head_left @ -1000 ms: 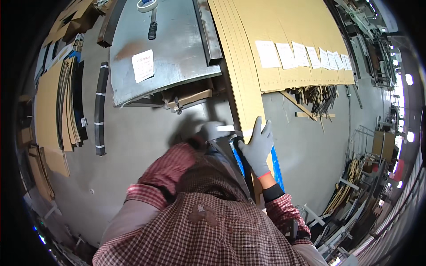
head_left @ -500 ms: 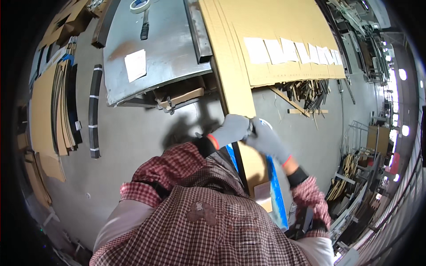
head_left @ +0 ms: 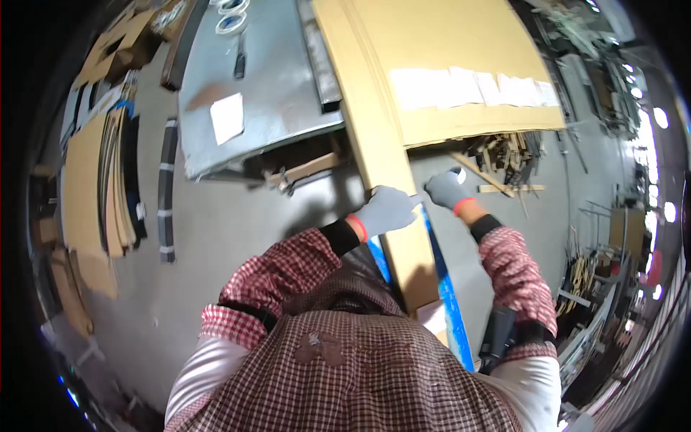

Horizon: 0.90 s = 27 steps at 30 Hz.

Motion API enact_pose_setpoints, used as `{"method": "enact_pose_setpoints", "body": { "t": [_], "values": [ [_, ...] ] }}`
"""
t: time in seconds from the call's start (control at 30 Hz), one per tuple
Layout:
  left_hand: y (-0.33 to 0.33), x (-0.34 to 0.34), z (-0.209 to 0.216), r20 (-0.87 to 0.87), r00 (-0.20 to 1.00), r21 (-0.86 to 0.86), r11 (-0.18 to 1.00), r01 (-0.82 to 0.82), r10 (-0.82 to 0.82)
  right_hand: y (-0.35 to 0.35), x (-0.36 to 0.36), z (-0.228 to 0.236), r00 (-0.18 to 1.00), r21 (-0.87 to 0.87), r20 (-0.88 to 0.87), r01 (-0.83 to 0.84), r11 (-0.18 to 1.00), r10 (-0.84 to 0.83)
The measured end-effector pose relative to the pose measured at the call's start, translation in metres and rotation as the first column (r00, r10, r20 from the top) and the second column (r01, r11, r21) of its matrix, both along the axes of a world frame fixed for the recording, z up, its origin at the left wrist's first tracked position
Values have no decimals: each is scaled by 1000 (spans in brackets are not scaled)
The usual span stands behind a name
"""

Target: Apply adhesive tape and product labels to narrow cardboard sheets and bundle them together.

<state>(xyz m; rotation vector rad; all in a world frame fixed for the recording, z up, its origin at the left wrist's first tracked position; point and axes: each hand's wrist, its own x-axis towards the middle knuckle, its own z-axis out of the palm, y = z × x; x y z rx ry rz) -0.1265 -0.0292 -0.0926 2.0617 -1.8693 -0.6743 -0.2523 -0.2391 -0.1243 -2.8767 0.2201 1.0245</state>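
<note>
A long, narrow cardboard-wrapped piece (head_left: 407,253) runs away from my body, its near part over a blue-edged support (head_left: 452,306). My left hand (head_left: 389,211), in a grey glove with a red cuff, lies across the top of the piece, fingers stretched toward its right edge. Just off that edge is my right hand (head_left: 448,189), gloved alike and closed around a roll of tape (head_left: 461,175). Only a white curved rim of the roll shows; the glove covers the rest. Both hands are apart from each other.
A metal table (head_left: 281,93) at the far left bears tape rolls (head_left: 232,24), a dark-handled tool (head_left: 240,66) and a white paper (head_left: 227,119). Wide cardboard (head_left: 461,43) with several white sheets lies far right. Wood scraps (head_left: 504,155) sit below it. Cardboard sheets (head_left: 86,187) lean at left.
My hands, together over the cardboard piece before, have parted. The right hand moved right and slightly away from me, off the piece's edge; the left stayed on top. The whole view shifted slightly.
</note>
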Motion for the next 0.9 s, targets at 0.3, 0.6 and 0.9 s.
{"method": "enact_pose_setpoints", "body": {
  "t": [0.3, 0.6, 0.9],
  "values": [
    [10, 29, -38, -538, 761, -225, 809, -543, 362, 39, 22, 56, 833, 289, 391, 293, 911, -392],
    [73, -41, -72, -751, 490, 356, 896, -265, 443, 56, -7, 32, 934, 419, 112, 264, 869, -338],
    [92, 23, 96, -933, 72, 308, 887, -345, 352, 102, 37, 155, 958, 905, 138, -20, 425, -250]
  ]
}}
